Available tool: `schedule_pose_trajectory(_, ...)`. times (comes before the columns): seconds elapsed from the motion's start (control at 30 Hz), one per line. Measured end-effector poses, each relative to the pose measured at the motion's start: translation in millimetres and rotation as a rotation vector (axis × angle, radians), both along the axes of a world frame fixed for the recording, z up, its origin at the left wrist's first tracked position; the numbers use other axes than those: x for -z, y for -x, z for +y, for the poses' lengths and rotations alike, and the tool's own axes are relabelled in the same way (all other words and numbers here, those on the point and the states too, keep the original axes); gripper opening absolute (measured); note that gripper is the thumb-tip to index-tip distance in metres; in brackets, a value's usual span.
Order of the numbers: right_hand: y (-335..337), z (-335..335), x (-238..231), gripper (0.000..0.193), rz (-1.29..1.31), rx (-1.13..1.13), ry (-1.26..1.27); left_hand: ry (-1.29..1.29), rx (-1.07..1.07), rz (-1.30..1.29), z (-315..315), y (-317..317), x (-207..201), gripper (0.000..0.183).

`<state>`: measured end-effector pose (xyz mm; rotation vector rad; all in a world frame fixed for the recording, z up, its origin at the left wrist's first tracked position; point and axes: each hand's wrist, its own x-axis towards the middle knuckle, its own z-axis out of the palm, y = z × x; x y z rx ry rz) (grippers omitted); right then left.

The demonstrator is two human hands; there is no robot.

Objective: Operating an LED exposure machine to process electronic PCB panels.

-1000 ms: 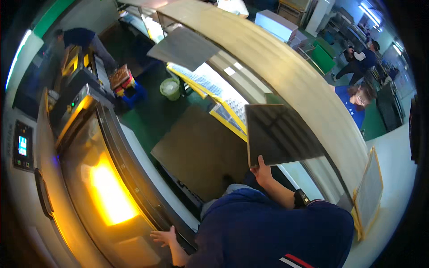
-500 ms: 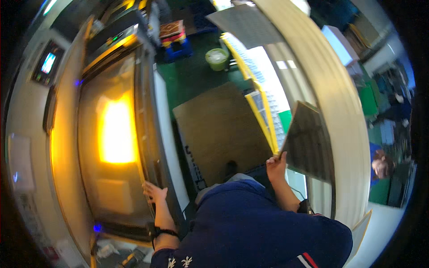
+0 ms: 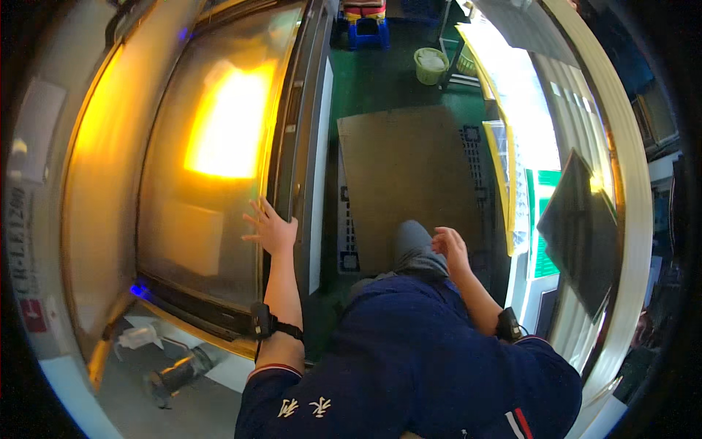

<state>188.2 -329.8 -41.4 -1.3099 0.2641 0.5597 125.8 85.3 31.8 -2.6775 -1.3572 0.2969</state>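
Note:
On the left is an exposure-type machine with a flat, translucent bed (image 3: 164, 219), lit by a bright yellow-white patch. My left hand (image 3: 273, 231) rests at the near part of the bed's dark right-hand frame (image 3: 298, 121), fingers spread over the bed's edge and gripping nothing. My right hand (image 3: 452, 250) hangs in the air just in front of my body, near my leg, its fingers loosely bent and apart with nothing visible in them. To its right, apart from it, a dark rectangular panel (image 3: 579, 234) lies tilted on a pale ribbed surface (image 3: 578, 102).
A raised cover (image 3: 95, 183) glows along the machine's left side. A brown mat (image 3: 402, 168) covers the floor ahead. Beyond it stand a green basket (image 3: 431, 67) and a blue stool (image 3: 368, 33). Yellow-edged sheets (image 3: 504, 161) lie right. A dark cylindrical part (image 3: 179, 377) sits lower left.
My right hand has let go of the dark panel and drawn left toward my body. The view has swung left, and my left hand stays at the machine's frame, fingers more spread.

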Motion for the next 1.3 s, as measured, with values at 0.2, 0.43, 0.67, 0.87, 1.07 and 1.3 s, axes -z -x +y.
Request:
schedule_pose_trajectory(0.2,55,79,41,0.029,-0.145,-0.287,0.051,-0.029,0.069,-0.09,11,10,14,0.099)
schedule_pose_trajectory(0.43,99,86,2,0.031,-0.341,-0.773,0.32,-0.01,0.094,-0.103,11,21,17,0.097)
schedule_pose_trajectory(0.67,133,60,4,0.033,-0.296,-0.861,0.344,-0.116,0.112,-0.17,8,16,25,0.091)
schedule_pose_trajectory(0.87,146,9,14,0.033,-0.286,-0.636,0.479,-0.157,0.135,-0.186,6,14,30,0.092)
schedule_pose_trajectory(1.07,162,-26,32,0.034,-0.211,-0.758,0.45,-0.139,0.116,-0.168,5,17,31,0.089)
schedule_pose_trajectory(1.3,126,-49,47,0.034,-0.19,-0.851,0.395,-0.221,0.172,-0.144,-10,24,39,0.09)
